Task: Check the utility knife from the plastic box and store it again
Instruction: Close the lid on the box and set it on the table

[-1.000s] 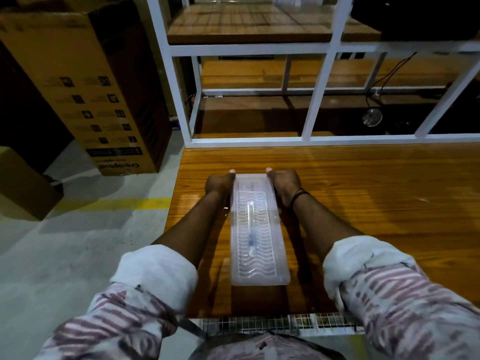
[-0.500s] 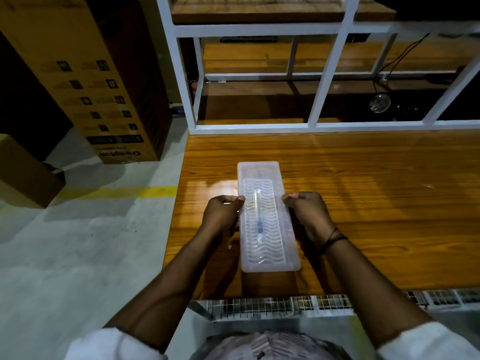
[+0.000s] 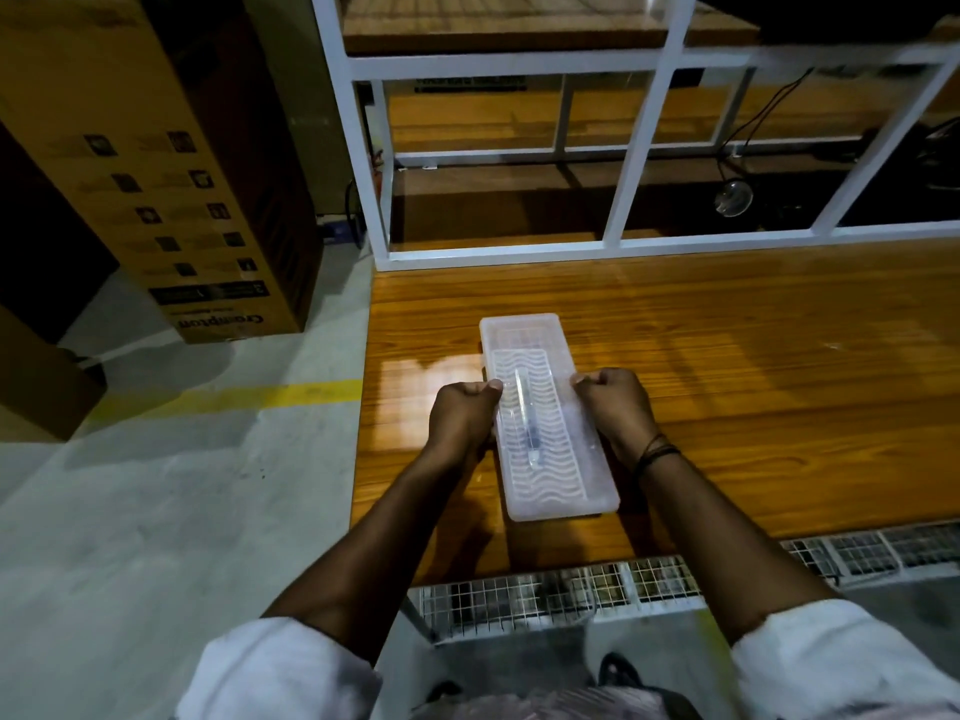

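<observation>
A long translucent plastic box (image 3: 545, 475) with a wavy-ribbed lid lies lengthwise on the wooden table (image 3: 727, 366). Through the lid a slim utility knife (image 3: 525, 423) shows dimly, lying along the box's middle. My left hand (image 3: 462, 415) grips the box's left long edge, thumb on the lid. My right hand (image 3: 615, 407), with a dark cord at the wrist, grips the right long edge the same way. The lid is shut on the box.
A white metal frame (image 3: 639, 148) with wooden shelves stands along the table's far edge. A wire mesh tray (image 3: 571, 595) runs under the near edge. A tall cardboard carton (image 3: 171, 163) stands on the concrete floor to the left, beside a yellow floor line (image 3: 249, 397).
My hands slid from the box's far end back to its middle sides. The box sits in much the same place on the table; the camera has tilted.
</observation>
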A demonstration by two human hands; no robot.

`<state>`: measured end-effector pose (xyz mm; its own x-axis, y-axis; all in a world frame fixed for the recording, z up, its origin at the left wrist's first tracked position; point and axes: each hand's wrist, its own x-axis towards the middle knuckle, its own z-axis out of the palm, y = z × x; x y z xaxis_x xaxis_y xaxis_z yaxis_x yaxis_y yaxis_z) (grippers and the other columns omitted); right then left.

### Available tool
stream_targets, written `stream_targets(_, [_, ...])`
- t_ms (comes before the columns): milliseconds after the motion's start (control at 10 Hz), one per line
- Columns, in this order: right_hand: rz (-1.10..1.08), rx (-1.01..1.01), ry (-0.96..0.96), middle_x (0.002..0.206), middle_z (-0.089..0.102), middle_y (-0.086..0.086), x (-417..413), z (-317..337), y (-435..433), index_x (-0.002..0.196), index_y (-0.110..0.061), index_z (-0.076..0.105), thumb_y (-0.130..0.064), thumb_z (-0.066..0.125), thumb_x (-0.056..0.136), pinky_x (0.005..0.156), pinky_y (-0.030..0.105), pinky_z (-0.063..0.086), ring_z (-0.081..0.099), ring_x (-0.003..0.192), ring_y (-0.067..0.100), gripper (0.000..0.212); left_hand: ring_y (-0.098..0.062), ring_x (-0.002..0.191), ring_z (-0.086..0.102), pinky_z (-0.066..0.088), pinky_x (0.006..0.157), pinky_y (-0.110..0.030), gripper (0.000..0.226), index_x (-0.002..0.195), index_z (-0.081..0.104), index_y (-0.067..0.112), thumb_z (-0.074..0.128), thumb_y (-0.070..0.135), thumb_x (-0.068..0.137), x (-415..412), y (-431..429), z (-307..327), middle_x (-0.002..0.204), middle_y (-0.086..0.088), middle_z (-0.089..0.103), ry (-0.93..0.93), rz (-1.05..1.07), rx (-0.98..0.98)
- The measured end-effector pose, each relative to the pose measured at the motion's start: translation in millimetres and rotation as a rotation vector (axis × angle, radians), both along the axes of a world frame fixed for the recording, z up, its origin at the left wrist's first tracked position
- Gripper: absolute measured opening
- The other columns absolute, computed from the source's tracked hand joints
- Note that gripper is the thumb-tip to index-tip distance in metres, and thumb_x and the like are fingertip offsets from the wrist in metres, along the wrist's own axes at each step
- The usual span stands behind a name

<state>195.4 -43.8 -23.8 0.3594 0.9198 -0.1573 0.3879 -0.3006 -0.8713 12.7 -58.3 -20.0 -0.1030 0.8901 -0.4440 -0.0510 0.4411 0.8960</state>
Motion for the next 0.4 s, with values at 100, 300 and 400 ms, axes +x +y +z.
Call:
stream_targets(100, [0.048,0.114,-0.257,0.088,0.069,0.019,-8.8,2.8,-13.1,0.082,-0.004,0.064,-0.022,0.057,0.1,0.066,0.033,0.036,0.062,0.083,0.034,0.027,-0.018,0.062,0.064,0.048,0.048,-0.023,0.02,0.093,0.059,0.016,0.063,0.033,0.101,3.8,-1.8,7.7,0.084,-0.004,0.07,0.193,0.021,0.062])
stream_targets(300, [0.083,0.18,-0.473,0.121,0.063,0.025,-19.1,6.7,-21.2,0.121,0.001,0.062,-0.017,0.045,0.105,0.086,0.043,0.048,0.059,0.11,0.043,0.03,-0.022,0.086,0.059,0.04,0.065,-0.03,0.018,0.1,0.054,0.013,0.059,0.03,0.103,14.3,-7.9,23.2,0.107,-0.01,0.071,0.507,-0.026,0.141])
stream_targets(400, [0.11,0.164,-0.509,0.123,0.062,0.021,-18.6,7.8,-20.0,0.123,-0.003,0.061,-0.019,0.044,0.105,0.086,0.043,0.049,0.06,0.109,0.041,0.03,-0.025,0.091,0.062,0.043,0.073,-0.031,0.019,0.106,0.059,0.012,0.059,0.03,0.103,13.8,-11.5,25.1,0.117,-0.013,0.073,0.59,-0.017,0.154])
